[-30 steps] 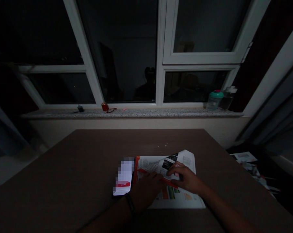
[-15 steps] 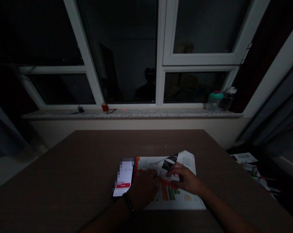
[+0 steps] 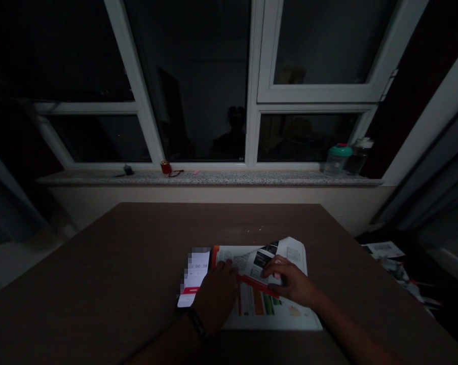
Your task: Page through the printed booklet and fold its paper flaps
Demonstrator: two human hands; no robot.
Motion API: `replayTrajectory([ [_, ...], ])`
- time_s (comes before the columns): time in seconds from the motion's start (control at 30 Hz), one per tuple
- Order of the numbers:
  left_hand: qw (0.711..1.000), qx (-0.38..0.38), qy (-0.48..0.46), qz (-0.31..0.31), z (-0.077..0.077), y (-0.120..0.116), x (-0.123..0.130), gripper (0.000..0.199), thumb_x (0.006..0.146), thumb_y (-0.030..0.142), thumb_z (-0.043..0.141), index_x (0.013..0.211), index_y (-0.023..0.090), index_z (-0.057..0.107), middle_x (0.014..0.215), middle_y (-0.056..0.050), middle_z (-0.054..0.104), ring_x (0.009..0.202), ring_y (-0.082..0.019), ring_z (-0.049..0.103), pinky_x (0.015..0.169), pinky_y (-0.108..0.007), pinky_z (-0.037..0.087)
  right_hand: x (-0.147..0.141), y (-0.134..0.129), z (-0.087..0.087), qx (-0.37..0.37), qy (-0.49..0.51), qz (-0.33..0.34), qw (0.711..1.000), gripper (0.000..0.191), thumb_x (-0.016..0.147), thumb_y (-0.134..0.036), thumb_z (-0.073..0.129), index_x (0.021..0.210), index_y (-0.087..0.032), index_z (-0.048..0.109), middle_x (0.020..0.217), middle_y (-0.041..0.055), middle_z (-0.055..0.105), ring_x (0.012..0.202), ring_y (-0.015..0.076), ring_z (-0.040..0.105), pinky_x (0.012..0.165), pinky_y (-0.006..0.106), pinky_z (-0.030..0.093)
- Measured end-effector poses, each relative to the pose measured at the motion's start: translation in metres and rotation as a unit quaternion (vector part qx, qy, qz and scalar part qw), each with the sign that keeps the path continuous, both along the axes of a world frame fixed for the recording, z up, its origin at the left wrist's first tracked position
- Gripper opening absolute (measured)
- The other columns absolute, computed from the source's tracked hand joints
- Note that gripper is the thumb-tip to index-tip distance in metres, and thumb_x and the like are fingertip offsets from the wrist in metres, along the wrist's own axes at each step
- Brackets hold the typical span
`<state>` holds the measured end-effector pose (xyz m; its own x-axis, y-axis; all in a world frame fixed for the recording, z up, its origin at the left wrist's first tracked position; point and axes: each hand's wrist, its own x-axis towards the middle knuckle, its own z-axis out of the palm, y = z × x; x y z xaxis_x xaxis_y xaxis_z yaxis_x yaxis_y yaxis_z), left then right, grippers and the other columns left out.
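Observation:
A printed paper booklet or sheet (image 3: 267, 317) lies on the table, with one part folded over diagonally. A red strip (image 3: 252, 283) runs along the edge of that folded part. My left hand (image 3: 217, 293) lies flat on the left side of the paper, fingers stretched out, a dark band on its wrist. On the folded part rests my right hand (image 3: 292, 281), fingers curled around a small pink and dark object (image 3: 278, 276) that is mostly hidden and that I cannot name. Just left of my left hand lies a phone (image 3: 194, 276) with a lit screen, partly covered by that hand.
The brown table (image 3: 138, 253) stretches to the wall below a window. Several white scraps (image 3: 261, 228) lie beyond the paper. On the sill (image 3: 229, 177) stand a teal-lidded bottle (image 3: 338, 158), a clear bottle (image 3: 360, 154) and a small red item (image 3: 165, 167). Papers (image 3: 386, 249) lie right of the table.
My left hand has slid left across the paper, uncovering more of the red strip and covering part of the phone. The right hand stays about where it was.

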<state>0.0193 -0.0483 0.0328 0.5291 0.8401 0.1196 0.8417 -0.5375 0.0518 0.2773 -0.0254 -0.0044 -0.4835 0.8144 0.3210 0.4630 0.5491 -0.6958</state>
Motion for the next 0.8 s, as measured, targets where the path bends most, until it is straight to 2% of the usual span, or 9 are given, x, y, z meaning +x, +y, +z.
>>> replayTrajectory([
  [0.1, 1.000, -0.009, 0.018, 0.008, -0.009, -0.008, -0.001, 0.039, 0.091, 0.014, 0.053, 0.130, 0.014, 0.052, 0.138, -0.014, 0.049, 0.124, -0.031, 0.046, 0.103, -0.048, 0.039, 0.001, 0.000, 0.000, -0.003, -0.006, 0.001, 1.000, 0.022, 0.076, -0.017, 0.071, 0.097, -0.024, 0.069, 0.102, 0.0057, 0.066, 0.102, 0.0242, 0.058, 0.092, 0.040, 0.044],
  [0.2, 1.000, -0.008, 0.021, 0.008, -0.015, -0.010, -0.003, 0.044, 0.093, 0.016, 0.052, 0.137, 0.014, 0.046, 0.143, -0.014, 0.045, 0.132, -0.032, 0.039, 0.107, -0.049, 0.036, 0.002, 0.001, 0.001, 0.001, -0.014, 0.009, 1.000, 0.021, 0.078, -0.018, 0.070, 0.098, -0.024, 0.069, 0.102, 0.0060, 0.065, 0.101, 0.0237, 0.058, 0.089, 0.038, 0.045],
  [0.37, 1.000, 0.001, 0.004, -0.008, -0.021, -0.007, -0.003, 0.042, 0.093, 0.018, 0.053, 0.135, 0.018, 0.048, 0.143, -0.012, 0.046, 0.133, -0.030, 0.040, 0.109, -0.049, 0.034, 0.007, 0.000, 0.004, 0.005, -0.029, 0.010, 1.000, 0.020, 0.078, -0.019, 0.070, 0.097, -0.024, 0.069, 0.102, 0.0059, 0.064, 0.098, 0.0232, 0.058, 0.088, 0.037, 0.046],
  [0.5, 1.000, 0.013, -0.009, -0.002, -0.026, -0.006, 0.000, 0.045, 0.092, 0.025, 0.058, 0.135, 0.018, 0.047, 0.146, -0.013, 0.043, 0.134, -0.033, 0.039, 0.108, -0.053, 0.034, 0.009, -0.002, 0.008, -0.002, -0.041, 0.001, 0.999, 0.021, 0.077, -0.018, 0.070, 0.097, -0.025, 0.069, 0.102, 0.0052, 0.064, 0.097, 0.0227, 0.058, 0.088, 0.037, 0.046],
  [0.67, 1.000, -0.009, -0.010, 0.002, -0.025, -0.009, 0.004, 0.056, 0.090, 0.033, 0.063, 0.140, 0.018, 0.043, 0.149, -0.015, 0.039, 0.136, -0.036, 0.035, 0.108, -0.055, 0.034, 0.008, -0.002, 0.008, 0.001, -0.040, -0.009, 0.999, 0.020, 0.077, -0.017, 0.070, 0.096, -0.025, 0.070, 0.098, 0.0043, 0.065, 0.091, 0.0215, 0.058, 0.081, 0.035, 0.046],
  [0.8, 0.999, -0.027, -0.015, 0.010, -0.024, -0.012, 0.006, 0.059, 0.089, 0.037, 0.064, 0.141, 0.019, 0.044, 0.151, -0.016, 0.036, 0.138, -0.037, 0.033, 0.108, -0.057, 0.032, 0.008, -0.001, 0.003, 0.008, -0.013, -0.004, 1.000, 0.019, 0.080, -0.015, 0.066, 0.097, -0.025, 0.069, 0.099, 0.0047, 0.065, 0.095, 0.0216, 0.058, 0.083, 0.035, 0.046],
])
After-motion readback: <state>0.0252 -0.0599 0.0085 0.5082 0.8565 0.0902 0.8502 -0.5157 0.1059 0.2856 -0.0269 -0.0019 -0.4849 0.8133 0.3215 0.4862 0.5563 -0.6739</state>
